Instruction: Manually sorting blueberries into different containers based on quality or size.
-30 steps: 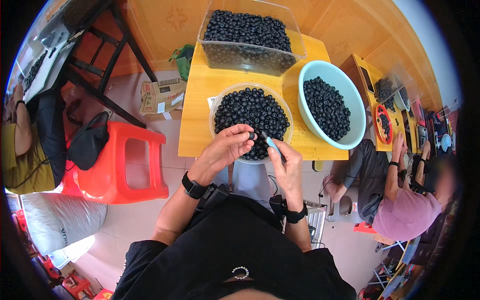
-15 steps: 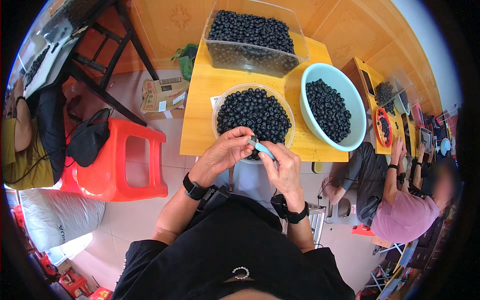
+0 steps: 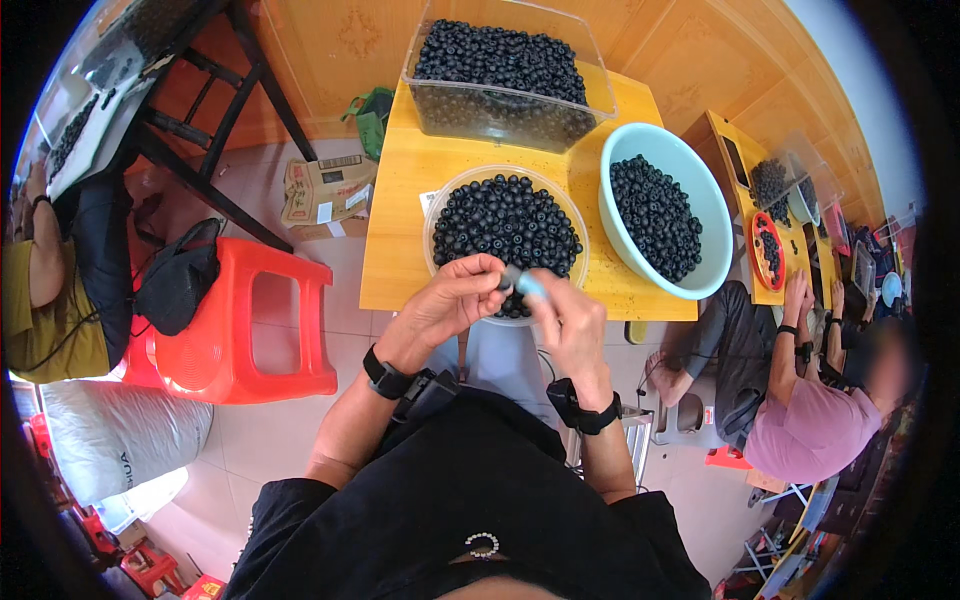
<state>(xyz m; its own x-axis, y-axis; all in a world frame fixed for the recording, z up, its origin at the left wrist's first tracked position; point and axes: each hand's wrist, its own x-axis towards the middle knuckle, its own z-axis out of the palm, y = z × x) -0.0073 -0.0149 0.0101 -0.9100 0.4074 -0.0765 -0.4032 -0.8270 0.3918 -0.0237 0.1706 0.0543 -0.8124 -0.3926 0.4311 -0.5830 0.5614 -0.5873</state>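
Over the near edge of a round clear tub [image 3: 578, 212], my left hand [image 3: 452, 303] pinches a small dark bead [image 3: 504, 283] between thumb and fingertips. My right hand [image 3: 572, 325] is closed round a small knife with a light blue handle [image 3: 531, 287]. Its grey blade meets the bead, and motion blurs both the blade and the right fingers. Many black beads [image 3: 505, 222] with small holes fill the tub just beyond my hands.
On the yellow table [image 3: 393, 245] stand a clear rectangular bin [image 3: 480, 112] of black beads and a pale mint basin [image 3: 716, 265] holding more. A red plastic stool [image 3: 235, 345] is at left. A person in a pink shirt [image 3: 810, 425] sits at right; another sits at far left.
My right hand has turned and shifted slightly right and down, with the knife now blurred. My left hand keeps its pinch in nearly the same place.
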